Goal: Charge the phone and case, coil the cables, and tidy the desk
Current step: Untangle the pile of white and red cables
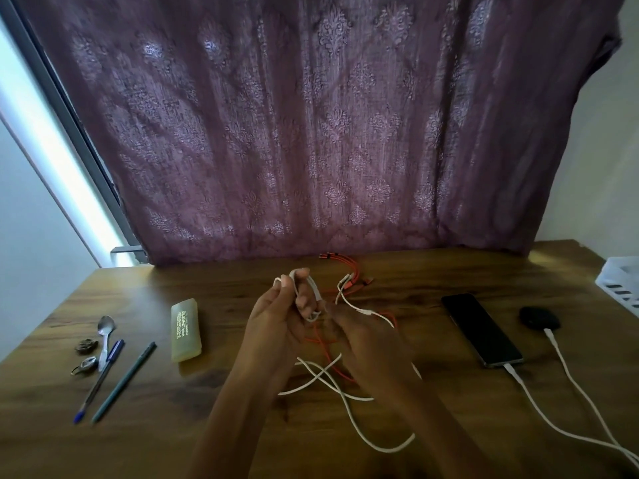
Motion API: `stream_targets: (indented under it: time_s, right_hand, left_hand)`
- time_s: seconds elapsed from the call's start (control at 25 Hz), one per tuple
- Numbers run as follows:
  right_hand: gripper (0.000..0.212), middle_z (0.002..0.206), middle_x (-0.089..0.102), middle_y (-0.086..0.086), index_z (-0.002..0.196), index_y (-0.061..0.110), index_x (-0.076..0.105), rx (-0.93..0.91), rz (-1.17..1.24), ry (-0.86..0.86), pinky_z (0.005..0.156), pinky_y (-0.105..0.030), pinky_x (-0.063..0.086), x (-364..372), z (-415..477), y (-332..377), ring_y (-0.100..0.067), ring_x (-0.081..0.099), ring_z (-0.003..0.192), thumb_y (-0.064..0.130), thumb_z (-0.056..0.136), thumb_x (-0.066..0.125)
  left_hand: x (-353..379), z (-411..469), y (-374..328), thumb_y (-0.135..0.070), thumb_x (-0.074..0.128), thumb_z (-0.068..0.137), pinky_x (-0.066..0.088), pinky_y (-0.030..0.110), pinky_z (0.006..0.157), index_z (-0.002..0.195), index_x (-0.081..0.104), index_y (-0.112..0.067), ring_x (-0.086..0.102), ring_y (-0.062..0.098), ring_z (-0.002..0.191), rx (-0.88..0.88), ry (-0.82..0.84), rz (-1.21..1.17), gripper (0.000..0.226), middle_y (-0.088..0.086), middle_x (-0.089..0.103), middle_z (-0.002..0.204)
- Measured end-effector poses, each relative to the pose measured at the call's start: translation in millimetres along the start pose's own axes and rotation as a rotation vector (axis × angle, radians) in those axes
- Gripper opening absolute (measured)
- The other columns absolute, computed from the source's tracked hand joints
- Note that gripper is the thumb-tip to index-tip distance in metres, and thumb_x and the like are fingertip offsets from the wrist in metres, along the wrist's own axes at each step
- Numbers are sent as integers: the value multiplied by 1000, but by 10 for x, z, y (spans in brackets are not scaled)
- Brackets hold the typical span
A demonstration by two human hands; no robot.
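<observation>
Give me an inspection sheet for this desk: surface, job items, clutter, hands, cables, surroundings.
Surface: wooden desk, dark grain.
Job's things: phone lies flat with a lead plugged into its near end; black case to its right, also plugged in.
Clutter: spoon, blue pen, dark pen, yellowish box, two small metal pieces, white basket at the right edge.
Hands: left hand holds loops of the white cable; right hand is at the same cable, grip blurred.
Cables: white cable's slack crosses the orange cable; phone lead and case lead run off to the near right.
Surroundings: purple curtain, window frame on the left, pale wall on the right.
</observation>
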State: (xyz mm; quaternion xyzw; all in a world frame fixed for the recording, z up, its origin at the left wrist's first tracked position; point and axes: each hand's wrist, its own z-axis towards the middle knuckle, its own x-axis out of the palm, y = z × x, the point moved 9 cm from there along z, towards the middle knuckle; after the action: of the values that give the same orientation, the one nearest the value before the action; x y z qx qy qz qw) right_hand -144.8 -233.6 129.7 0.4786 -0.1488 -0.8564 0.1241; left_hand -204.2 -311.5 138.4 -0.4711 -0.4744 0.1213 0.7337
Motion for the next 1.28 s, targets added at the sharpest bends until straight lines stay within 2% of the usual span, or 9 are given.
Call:
stream_targets:
  time_s: [0.16,0.28,0.36,0.48,0.64,0.8,0.92,1.04,1.28]
  right_hand:
    - [49,68,66,7,106,22,63,-96,-157,-6,42,-18,44,96,-72,121,-8,61,51,17,62,83]
    - [28,81,72,4,95,19,70,-128,-149,32,47,-19,47,45,-77,201,-10,65,58,18,67,77]
    - [17,92,73,7,89,23,72,-125,-138,50,49,-17,47,-57,-49,229,-6,65,61,23,72,73]
    - [7,73,66,11,77,25,70,-129,-70,59,45,-16,40,-248,-14,275,-5,61,58,24,71,66]
    - [22,89,65,13,99,29,68,-76,105,134,68,-18,44,-428,74,133,0,59,82,20,79,68]
    - [44,110,54,18,120,32,60,-33,494,227,72,-13,45,-392,134,28,4,57,89,7,84,65]
    - [30,103,61,24,117,27,63,21,583,303,86,-19,48,-320,142,24,2,58,102,23,88,61]
    - [36,89,59,30,112,24,67,31,501,282,82,-12,45,-377,187,31,8,57,97,42,82,57]
    - [16,91,72,12,100,21,71,130,557,233,81,-18,52,-371,225,-94,4,65,89,16,89,61]
  left_hand:
    - [-81,-31,39,-25,39,92,51,20,64,98,59,-10,56,8,60,80,-97,218,25,-4,56,61]
    - [-88,-75,7,-16,37,97,52,21,65,97,57,-12,63,9,69,224,-156,614,20,-4,63,67]
    - [-99,-93,34,-15,38,97,49,29,57,92,53,-14,59,10,60,286,-145,842,15,0,60,66]
    - [-73,-73,168,-17,39,97,48,43,56,91,49,-6,58,22,60,247,-2,1077,16,9,59,69]
    - [64,-144,312,-10,37,97,37,24,53,76,52,-8,43,12,56,-57,184,843,26,2,48,62]
    - [129,-96,426,-27,40,95,33,15,37,60,53,-7,36,6,31,-346,220,629,42,2,41,41]
    - [204,-135,375,-31,40,84,36,17,40,58,53,-13,31,11,38,-348,295,463,34,-3,35,39]
    - [190,-187,317,-30,46,77,36,17,41,61,56,-12,21,16,45,-353,271,230,26,-2,31,40]
    - [39,-73,325,-38,46,90,44,20,53,70,57,-8,37,7,43,-246,146,263,37,-2,37,46]
